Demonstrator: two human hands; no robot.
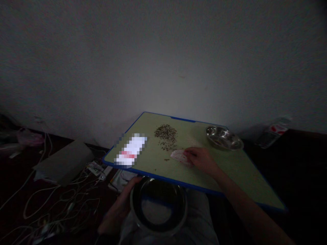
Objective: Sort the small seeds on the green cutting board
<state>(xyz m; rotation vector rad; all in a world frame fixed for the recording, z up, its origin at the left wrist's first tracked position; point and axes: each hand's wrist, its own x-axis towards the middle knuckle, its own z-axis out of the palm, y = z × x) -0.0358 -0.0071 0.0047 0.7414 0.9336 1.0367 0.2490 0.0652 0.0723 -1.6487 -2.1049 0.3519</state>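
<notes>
My left hand [120,207] grips the rim of a steel bowl [158,206] held just below the near edge of a green, blue-edged table [230,170]. Something pale lies in the bowl's bottom. My right hand [201,158] rests on the tabletop, its fingers closed on a small pinkish card [178,155] that lies flat near a few stray seeds. A heap of small dark seeds [166,133] sits further back on the table, a little beyond the card.
A second, smaller steel bowl [223,136] stands at the table's far right. A blurred white packet [130,150] lies at its left. Tangled white cables [58,204] and a grey box [63,161] cover the dark floor on the left. A plastic bag [274,131] lies right.
</notes>
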